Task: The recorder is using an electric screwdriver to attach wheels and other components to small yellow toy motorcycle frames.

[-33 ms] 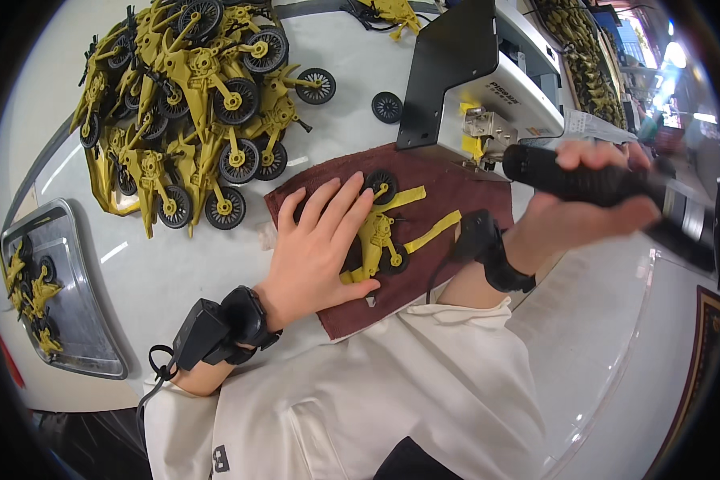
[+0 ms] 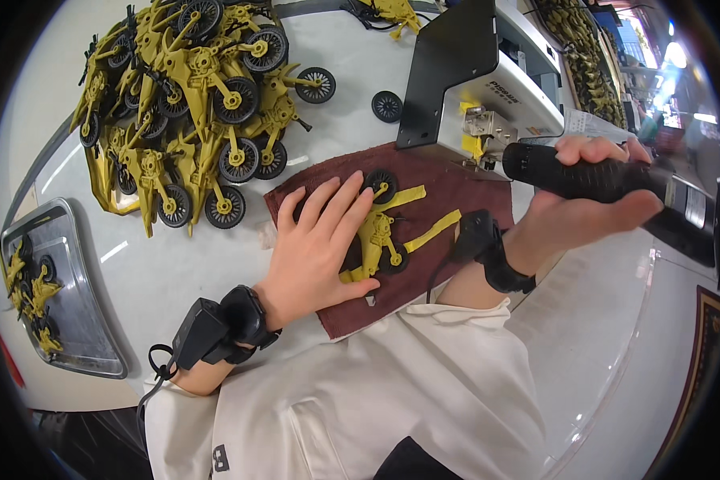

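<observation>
My left hand lies with fingers stretched and spread over the left part of a yellow toy motorcycle. The toy has black spoked wheels and rests on a maroon cloth. Part of it is hidden beneath my palm and fingers. In my right hand, the fingers are wrapped round a black electric screwdriver, held almost level. Its front end points left at the metal outlet of a white and black screw feeder. The bit's exact contact there is too small to tell.
Many more yellow motorcycles are heaped at the far left. A metal tray at the left holds several small yellow parts. A loose black wheel lies beside the feeder. Yellow tape strips are on the cloth.
The back of the screwdriver and my right hand, smeared by motion before, now show sharply, with the tool's rear slightly shifted. My left hand and the toy motorcycle have stayed put.
</observation>
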Demonstrator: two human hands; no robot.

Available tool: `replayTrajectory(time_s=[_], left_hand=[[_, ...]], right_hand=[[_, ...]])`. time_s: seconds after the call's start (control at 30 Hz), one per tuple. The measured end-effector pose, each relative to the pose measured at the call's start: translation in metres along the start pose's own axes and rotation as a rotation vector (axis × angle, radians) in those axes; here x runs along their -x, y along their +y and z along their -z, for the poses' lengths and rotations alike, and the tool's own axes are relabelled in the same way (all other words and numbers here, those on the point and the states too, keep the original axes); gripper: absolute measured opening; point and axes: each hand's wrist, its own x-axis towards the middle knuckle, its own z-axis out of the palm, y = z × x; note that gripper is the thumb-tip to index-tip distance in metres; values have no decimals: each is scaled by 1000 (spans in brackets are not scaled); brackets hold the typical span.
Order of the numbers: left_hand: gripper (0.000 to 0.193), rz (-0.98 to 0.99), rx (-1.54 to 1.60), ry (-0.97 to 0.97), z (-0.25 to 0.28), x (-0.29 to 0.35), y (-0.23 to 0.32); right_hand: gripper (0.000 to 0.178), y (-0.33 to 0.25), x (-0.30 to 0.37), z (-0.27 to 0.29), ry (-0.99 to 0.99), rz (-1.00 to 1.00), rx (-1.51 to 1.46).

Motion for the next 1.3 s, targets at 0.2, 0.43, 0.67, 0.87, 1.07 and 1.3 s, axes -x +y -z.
replayTrajectory(time_s=[0.2,0.43,0.67,0.87,1.07,1.3], left_hand=[[95,-1,13,1,-2,0,-3],[94,2,11,6,1,0,-2],[96,22,38,-11,0,0,-1],[90,40,37,24,-1,-2,-1],[86,60,-32,39,1,-2,4],[88,32,-46,33,-3,-1,2]], right_hand=[[91,-18,36,16,-304,-151,-461],[89,-7,57,3,-536,-186,-589],[81,12,73,-19,-350,-316,-430],[76,16,75,-27,-518,-386,-280],[87,-7,48,-4,-310,24,-605],[75,2,-2,1,5,-88,-8]])
